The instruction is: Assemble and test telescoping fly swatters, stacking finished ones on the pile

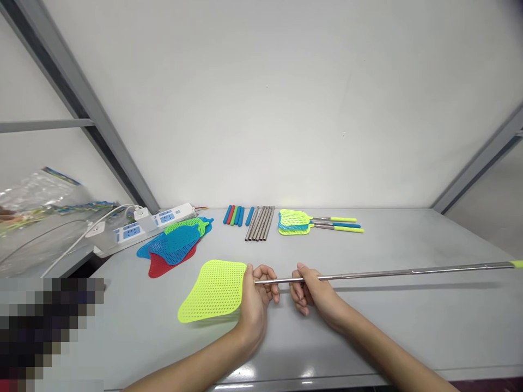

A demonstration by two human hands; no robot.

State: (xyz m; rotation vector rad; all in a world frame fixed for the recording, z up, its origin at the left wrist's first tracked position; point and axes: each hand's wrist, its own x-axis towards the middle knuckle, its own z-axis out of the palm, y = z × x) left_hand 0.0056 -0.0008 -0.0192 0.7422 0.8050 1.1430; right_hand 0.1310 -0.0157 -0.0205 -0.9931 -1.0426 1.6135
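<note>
Right at the front, two bare forearms (192,367) come in over the edge of a grey table (134,337), and here's the action: the left hand (255,305) is clenched around a fly swatter (212,291), right where its yellow mesh head (220,288) meets its steel handle (388,273). The right hand (316,294) is grasping that same handle just beside the left, pinching it between thumb and fingers, and the handle runs far out to the right, ending in a yellow tip (517,264). The head sits left of the left hand, low over the table, though whether it touches is hard to call. Beyond the left hand, a heap of red, blue and green swatter heads (174,247) lies flat, with a white power strip (157,226) just behind it. Straight ahead past the hands, coloured grips (235,215) lie in a row, then steel tubes (258,223), then a stack of assembled swatters (298,222), handles pointing right. Out at far left, a clear plastic bag (36,198), and at the back, a white wall (261,98).
</note>
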